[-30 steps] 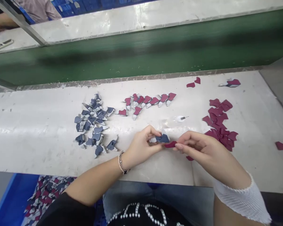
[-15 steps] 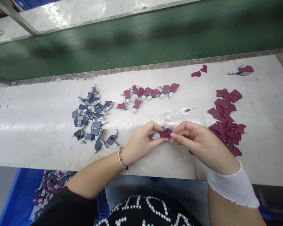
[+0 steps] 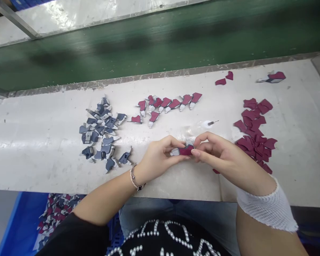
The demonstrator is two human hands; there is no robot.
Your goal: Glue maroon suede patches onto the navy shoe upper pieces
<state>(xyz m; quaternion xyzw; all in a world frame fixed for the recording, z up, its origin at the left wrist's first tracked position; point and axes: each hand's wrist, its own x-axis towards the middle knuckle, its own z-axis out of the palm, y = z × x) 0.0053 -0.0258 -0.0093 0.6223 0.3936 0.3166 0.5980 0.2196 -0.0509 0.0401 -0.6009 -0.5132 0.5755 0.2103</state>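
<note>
Between thumb and fingers, my left hand (image 3: 160,154) pinches a small blue-grey and white plastic part with a maroon cover piece (image 3: 186,150) on its upper face. From the other side my right hand (image 3: 218,153) meets the same part, its thumb tip at the right end of the maroon piece. Its index finger is bent and raised, and its other fingertips are partly hidden behind the part. Just beyond the hands lies a clear bottle (image 3: 200,127) with a white cap and a thin needle tip pointing right.
Blue-grey parts (image 3: 108,141) lie heaped at left. Maroon-covered parts (image 3: 174,104) stand grouped at centre back. Loose maroon pieces (image 3: 256,145) are piled at right. Another covered part (image 3: 276,77) lies back right. A blue bin (image 3: 14,222) of mixed parts sits below the bench (image 3: 42,160).
My right index finger has lifted slightly away from the part, while the thumb stays at its right end. My left hand keeps its hold. The whole view has shifted a little.
</note>
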